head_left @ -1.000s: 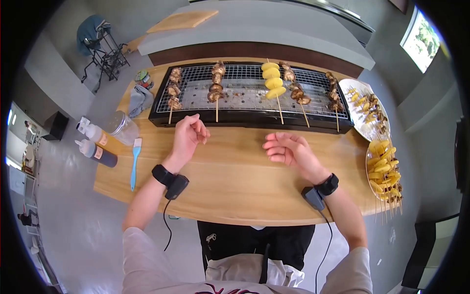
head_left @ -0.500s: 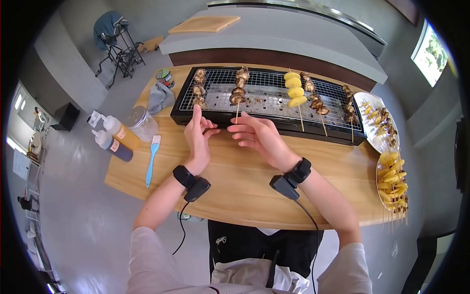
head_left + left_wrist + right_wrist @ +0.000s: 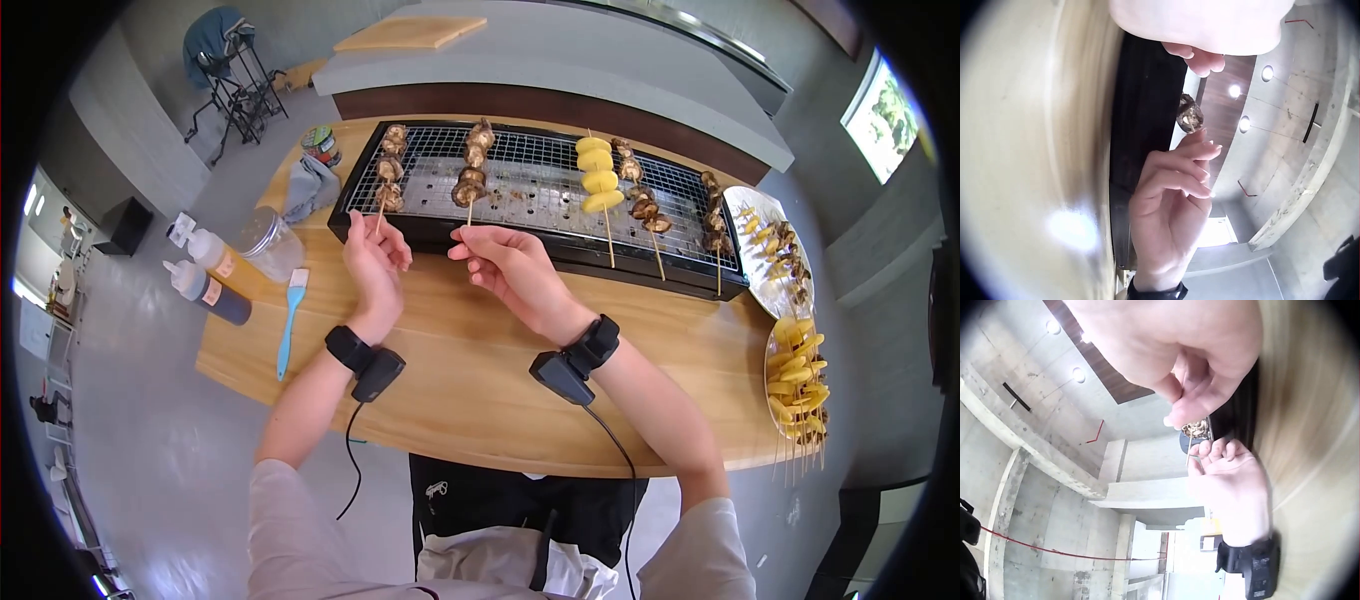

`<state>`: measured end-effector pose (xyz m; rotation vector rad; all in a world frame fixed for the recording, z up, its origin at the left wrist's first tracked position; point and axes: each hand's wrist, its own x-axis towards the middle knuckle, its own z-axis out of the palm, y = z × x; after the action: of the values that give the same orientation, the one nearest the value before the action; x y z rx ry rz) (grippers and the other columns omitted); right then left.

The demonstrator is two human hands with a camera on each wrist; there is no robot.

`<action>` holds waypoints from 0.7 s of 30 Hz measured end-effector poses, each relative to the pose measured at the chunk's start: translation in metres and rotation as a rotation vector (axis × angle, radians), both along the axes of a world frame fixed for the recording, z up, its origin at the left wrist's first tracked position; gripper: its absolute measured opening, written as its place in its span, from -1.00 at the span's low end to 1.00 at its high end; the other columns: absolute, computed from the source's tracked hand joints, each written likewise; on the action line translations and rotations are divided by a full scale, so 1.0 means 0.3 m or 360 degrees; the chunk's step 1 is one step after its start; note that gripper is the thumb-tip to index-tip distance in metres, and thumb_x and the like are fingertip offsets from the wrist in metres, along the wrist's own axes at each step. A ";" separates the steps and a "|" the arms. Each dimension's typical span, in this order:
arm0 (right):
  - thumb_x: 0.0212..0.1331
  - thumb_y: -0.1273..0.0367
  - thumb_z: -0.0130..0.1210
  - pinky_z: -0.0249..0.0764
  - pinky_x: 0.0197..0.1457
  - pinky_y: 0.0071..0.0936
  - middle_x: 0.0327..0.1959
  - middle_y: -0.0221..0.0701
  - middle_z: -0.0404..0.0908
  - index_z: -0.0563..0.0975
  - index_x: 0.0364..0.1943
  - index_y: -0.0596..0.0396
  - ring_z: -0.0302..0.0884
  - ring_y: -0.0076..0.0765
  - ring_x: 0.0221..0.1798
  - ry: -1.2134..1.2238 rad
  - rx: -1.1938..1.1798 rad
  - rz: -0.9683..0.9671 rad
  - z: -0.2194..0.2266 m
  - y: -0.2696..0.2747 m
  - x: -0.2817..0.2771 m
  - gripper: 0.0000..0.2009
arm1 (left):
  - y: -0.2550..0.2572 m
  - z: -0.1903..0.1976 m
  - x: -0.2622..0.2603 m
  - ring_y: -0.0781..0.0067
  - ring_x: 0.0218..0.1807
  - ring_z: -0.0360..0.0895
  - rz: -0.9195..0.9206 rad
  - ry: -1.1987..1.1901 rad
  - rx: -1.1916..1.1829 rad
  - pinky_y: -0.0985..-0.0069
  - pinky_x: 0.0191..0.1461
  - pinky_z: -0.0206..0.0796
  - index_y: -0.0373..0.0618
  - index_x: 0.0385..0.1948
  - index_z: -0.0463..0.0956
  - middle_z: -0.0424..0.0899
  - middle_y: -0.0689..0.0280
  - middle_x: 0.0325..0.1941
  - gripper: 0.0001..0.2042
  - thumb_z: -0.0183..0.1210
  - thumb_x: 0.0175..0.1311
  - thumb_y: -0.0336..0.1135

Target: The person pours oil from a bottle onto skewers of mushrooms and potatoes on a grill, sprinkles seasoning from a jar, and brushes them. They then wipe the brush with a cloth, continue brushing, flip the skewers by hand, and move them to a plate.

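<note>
At the grill's [image 3: 560, 249] left end, my left hand [image 3: 375, 268] is around the lower stick of the leftmost mushroom skewer [image 3: 390, 170], thumb and fingers apart. In the right wrist view, that stick passes by the fingertips of my left hand [image 3: 1229, 487]; contact is unclear. My right hand [image 3: 520, 278] pinches the stick end of the second mushroom skewer [image 3: 470, 186] between thumb and index finger. The left wrist view shows my right hand [image 3: 1172, 206] with its fingertips just below a browned mushroom [image 3: 1189, 114].
Right of these lie a yellow-slice skewer [image 3: 600, 181] and two mushroom skewers. Two plates of skewers, one oval white [image 3: 750, 272], stand at the right. Squeeze bottles [image 3: 222, 262], a jar [image 3: 272, 246], a blue brush [image 3: 289, 325], a grey cloth [image 3: 311, 186] and a can [image 3: 321, 145] are at the left.
Both hands have moved to the grill's front edge. My right hand came left to the second skewer's stick and pinches it; my left hand reached up to the leftmost stick.
</note>
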<state>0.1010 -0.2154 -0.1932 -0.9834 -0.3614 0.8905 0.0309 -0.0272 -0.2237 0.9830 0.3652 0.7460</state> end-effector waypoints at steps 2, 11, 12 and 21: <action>0.31 0.34 0.14 0.47 -0.25 -0.69 -0.28 -0.43 0.66 0.58 -0.10 0.19 0.47 -0.71 -0.36 0.0003 0.0084 -0.0029 0.000 0.004 -0.004 -0.79 | -0.002 0.024 -0.005 0.53 -0.66 0.35 -0.0068 0.0057 0.0037 0.59 -0.60 0.07 -0.03 -0.42 0.33 0.41 0.38 -0.66 -0.53 -0.14 0.42 0.22; 0.22 0.32 0.25 0.43 -0.34 -0.71 -0.38 -0.47 0.66 0.59 -0.24 0.13 0.45 -0.73 -0.42 0.0024 0.0000 -0.0115 -0.001 0.018 -0.021 -0.82 | -0.018 0.042 -0.003 0.55 -0.73 0.26 -0.0290 0.0075 0.0066 0.61 -0.62 0.05 0.02 -0.47 0.29 0.31 0.42 -0.73 -0.71 -0.08 0.44 -0.04; 0.22 0.32 0.25 0.43 -0.34 -0.71 -0.38 -0.47 0.66 0.59 -0.24 0.13 0.45 -0.73 -0.42 0.0025 0.0001 -0.0117 -0.002 0.019 -0.020 -0.82 | -0.017 0.037 -0.001 0.55 -0.73 0.26 -0.0292 0.0076 0.0067 0.61 -0.62 0.05 0.02 -0.47 0.29 0.31 0.42 -0.73 -0.71 -0.08 0.44 -0.04; 0.26 0.32 0.20 0.44 -0.30 -0.71 -0.36 -0.48 0.66 0.63 -0.22 0.11 0.46 -0.72 -0.40 0.0082 0.0060 -0.0129 -0.016 0.017 -0.024 -0.84 | -0.031 0.043 -0.004 0.53 -0.82 0.13 -0.0635 0.0084 0.0041 0.60 -0.80 -0.21 0.06 -0.57 0.11 0.19 0.40 -0.77 -0.63 -0.21 0.50 -0.04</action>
<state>0.0939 -0.2103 -0.1979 -0.9327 -0.2917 0.8313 0.0298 -0.0365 -0.2108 1.0605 0.1951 0.3642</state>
